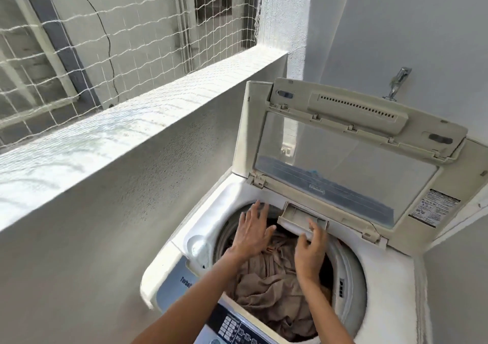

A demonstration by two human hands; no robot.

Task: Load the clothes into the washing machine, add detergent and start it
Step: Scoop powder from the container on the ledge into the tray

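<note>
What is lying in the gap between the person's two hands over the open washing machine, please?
In the head view, between the left hand and the right hand shows only the brown clothes in the drum, beneath the hands.

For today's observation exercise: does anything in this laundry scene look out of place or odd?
Nothing looks wrong. The lid is up, clothes lie in the drum, and the detergent drawer is pulled out at the right hand.

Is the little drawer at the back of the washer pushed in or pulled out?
Pulled out. The drawer sticks out over the drum, and the right hand has fingers on its front edge.
</note>
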